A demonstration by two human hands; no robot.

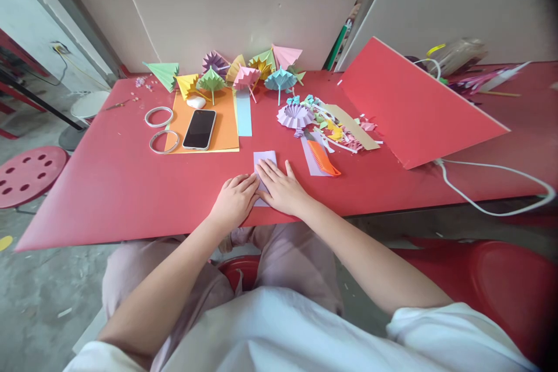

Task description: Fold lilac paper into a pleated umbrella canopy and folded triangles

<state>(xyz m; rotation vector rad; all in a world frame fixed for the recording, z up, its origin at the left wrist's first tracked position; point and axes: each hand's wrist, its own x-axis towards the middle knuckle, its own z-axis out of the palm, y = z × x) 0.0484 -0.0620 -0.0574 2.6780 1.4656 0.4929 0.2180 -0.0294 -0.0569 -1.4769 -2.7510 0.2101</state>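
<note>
From afar, I am pinning a rectangular lilac paper strip [265, 156] to the red tabletop [174, 197], my left hand [234, 199] and right hand [281, 187] lying palm-down, fingers extended (an orange ribbed tool [321, 157] is resting nearby).

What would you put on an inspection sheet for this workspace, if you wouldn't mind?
Surface: red table, with paper umbrellas along its back.
Job's things: purple paper lies under the hands, partly covered.
Clutter: scraps heaped right of centre; orange tool on a purple strip; phone on orange paper; two white rings to its left.
Hands: left hand and right hand both rest on the purple paper.
Cables: white cable loops past the table's front edge, at right.
Surroundings: pale wall behind; stool at left.
</note>
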